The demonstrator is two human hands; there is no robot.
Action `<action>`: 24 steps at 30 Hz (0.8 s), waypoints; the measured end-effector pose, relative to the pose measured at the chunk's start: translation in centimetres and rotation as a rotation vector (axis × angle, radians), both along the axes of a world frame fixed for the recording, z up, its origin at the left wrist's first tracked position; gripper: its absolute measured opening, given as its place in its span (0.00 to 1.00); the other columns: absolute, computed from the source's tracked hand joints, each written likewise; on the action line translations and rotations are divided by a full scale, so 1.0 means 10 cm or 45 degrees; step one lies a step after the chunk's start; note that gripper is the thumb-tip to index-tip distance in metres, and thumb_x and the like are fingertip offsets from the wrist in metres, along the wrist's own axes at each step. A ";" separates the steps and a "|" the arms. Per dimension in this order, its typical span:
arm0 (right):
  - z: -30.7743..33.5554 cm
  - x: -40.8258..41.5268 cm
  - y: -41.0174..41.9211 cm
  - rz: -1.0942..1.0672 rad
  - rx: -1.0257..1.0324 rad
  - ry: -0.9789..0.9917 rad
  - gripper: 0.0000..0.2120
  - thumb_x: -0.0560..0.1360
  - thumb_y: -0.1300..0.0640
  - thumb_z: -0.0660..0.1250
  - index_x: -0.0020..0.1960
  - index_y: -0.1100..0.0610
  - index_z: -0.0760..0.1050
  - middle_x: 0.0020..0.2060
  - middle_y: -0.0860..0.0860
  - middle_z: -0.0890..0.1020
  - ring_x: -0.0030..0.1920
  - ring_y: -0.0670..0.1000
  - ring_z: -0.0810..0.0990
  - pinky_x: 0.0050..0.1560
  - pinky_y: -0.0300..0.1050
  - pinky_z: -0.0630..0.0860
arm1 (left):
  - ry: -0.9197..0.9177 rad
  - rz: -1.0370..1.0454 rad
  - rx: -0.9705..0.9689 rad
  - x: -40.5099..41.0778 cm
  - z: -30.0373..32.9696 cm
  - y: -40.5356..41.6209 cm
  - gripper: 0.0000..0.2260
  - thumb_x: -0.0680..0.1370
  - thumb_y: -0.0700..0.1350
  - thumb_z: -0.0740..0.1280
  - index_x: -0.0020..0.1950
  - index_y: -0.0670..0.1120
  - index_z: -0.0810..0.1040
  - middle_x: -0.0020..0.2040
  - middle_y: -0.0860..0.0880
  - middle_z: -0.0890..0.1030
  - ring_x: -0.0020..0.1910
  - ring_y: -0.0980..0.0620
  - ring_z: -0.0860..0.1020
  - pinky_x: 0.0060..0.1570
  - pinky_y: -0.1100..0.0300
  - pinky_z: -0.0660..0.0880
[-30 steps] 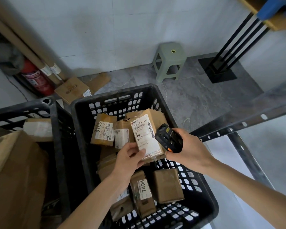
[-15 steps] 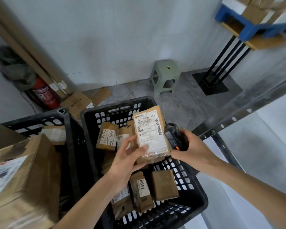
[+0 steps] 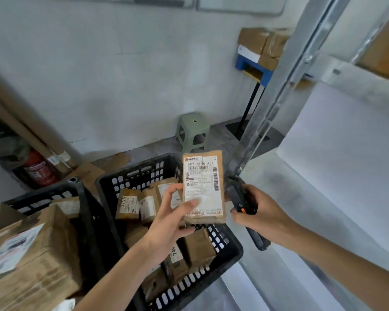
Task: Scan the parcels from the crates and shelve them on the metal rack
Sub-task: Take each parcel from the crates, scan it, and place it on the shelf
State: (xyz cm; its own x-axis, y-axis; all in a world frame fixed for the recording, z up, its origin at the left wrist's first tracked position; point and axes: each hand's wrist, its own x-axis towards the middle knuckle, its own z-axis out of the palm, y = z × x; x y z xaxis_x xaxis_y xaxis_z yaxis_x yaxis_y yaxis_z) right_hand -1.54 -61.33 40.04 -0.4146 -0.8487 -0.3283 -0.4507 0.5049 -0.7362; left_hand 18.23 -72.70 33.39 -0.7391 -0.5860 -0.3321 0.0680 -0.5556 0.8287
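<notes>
My left hand [image 3: 170, 217] holds a brown cardboard parcel [image 3: 203, 187] upright above the black crate [image 3: 142, 173], its white label reading "507 N795 A34" facing me. Just right of the parcel, my right hand [image 3: 259, 213] grips a black handheld scanner [image 3: 238, 196] with an orange button. Several more brown parcels [image 3: 128, 204] lie in the crate below. The metal rack [image 3: 285, 86] rises at the right, its white shelf [image 3: 337, 153] bare near my hands.
A second black crate [image 3: 43, 196] at the left holds a large box [image 3: 29, 259]. A green stool [image 3: 192, 131], a red fire extinguisher [image 3: 38, 169] and leaning cardboard tubes [image 3: 29, 133] stand by the wall. More boxes [image 3: 263, 43] sit on a blue stand behind the rack.
The parcel has been lifted higher out of the crate. My right hand has drawn the scanner back to the parcel's right side. My view has tilted up towards the rack.
</notes>
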 end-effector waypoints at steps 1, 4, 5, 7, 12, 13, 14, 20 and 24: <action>0.07 0.03 0.13 -0.016 0.001 0.009 0.18 0.73 0.59 0.73 0.57 0.43 0.75 0.48 0.37 0.85 0.49 0.37 0.82 0.50 0.37 0.75 | 0.003 -0.016 -0.015 0.01 0.06 0.07 0.26 0.72 0.53 0.76 0.65 0.62 0.69 0.63 0.47 0.83 0.64 0.42 0.80 0.71 0.34 0.66; 0.27 0.15 0.52 -0.070 0.004 0.066 0.18 0.73 0.60 0.73 0.58 0.43 0.75 0.51 0.42 0.85 0.50 0.41 0.83 0.52 0.41 0.79 | 0.001 -0.026 -0.080 0.08 0.24 0.33 0.25 0.72 0.53 0.76 0.66 0.60 0.70 0.61 0.46 0.84 0.62 0.43 0.82 0.71 0.38 0.69; 0.33 0.21 0.66 -0.091 -0.005 0.079 0.18 0.72 0.59 0.73 0.57 0.44 0.75 0.50 0.44 0.85 0.49 0.43 0.83 0.52 0.42 0.80 | -0.005 -0.024 -0.110 0.13 0.32 0.43 0.24 0.73 0.53 0.77 0.66 0.60 0.71 0.60 0.46 0.85 0.61 0.44 0.82 0.70 0.39 0.70; 0.52 0.35 0.94 -0.119 -0.029 0.118 0.17 0.72 0.58 0.75 0.57 0.44 0.76 0.45 0.42 0.84 0.47 0.42 0.83 0.48 0.38 0.78 | -0.005 -0.018 -0.166 0.22 0.53 0.61 0.23 0.72 0.52 0.75 0.65 0.59 0.73 0.58 0.47 0.85 0.59 0.45 0.83 0.67 0.42 0.73; 1.24 0.65 1.70 -0.127 -0.125 0.270 0.22 0.71 0.53 0.80 0.57 0.35 0.74 0.47 0.32 0.82 0.50 0.36 0.80 0.44 0.26 0.73 | 0.006 -0.094 -0.388 0.41 1.22 1.00 0.21 0.74 0.47 0.73 0.66 0.55 0.74 0.55 0.47 0.86 0.54 0.47 0.85 0.50 0.57 0.81; 1.43 0.71 1.86 -0.129 -0.146 0.313 0.23 0.71 0.52 0.80 0.57 0.33 0.74 0.48 0.32 0.82 0.50 0.35 0.80 0.45 0.26 0.74 | 0.001 -0.120 -0.440 0.43 1.37 1.07 0.20 0.75 0.45 0.73 0.66 0.54 0.74 0.55 0.48 0.86 0.54 0.47 0.85 0.51 0.57 0.81; 1.61 0.76 2.02 -0.138 -0.167 0.367 0.23 0.70 0.49 0.80 0.58 0.32 0.73 0.49 0.33 0.83 0.51 0.35 0.80 0.47 0.27 0.75 | 0.000 -0.151 -0.497 0.44 1.51 1.14 0.20 0.76 0.44 0.73 0.66 0.55 0.74 0.56 0.48 0.86 0.55 0.47 0.85 0.54 0.53 0.81; 2.56 0.88 3.17 -0.097 -0.062 0.851 0.33 0.70 0.27 0.68 0.71 0.36 0.65 0.53 0.36 0.77 0.52 0.41 0.78 0.53 0.43 0.77 | 0.068 -0.297 -0.811 0.38 2.39 1.76 0.21 0.76 0.40 0.74 0.64 0.57 0.74 0.58 0.50 0.85 0.56 0.51 0.84 0.52 0.56 0.82; 3.13 1.06 4.05 -0.081 0.115 1.200 0.39 0.75 0.28 0.63 0.79 0.42 0.54 0.67 0.40 0.70 0.60 0.43 0.74 0.55 0.38 0.73 | 0.119 -0.385 -0.999 0.28 2.90 2.38 0.22 0.75 0.42 0.76 0.62 0.62 0.75 0.56 0.54 0.84 0.56 0.54 0.83 0.53 0.55 0.82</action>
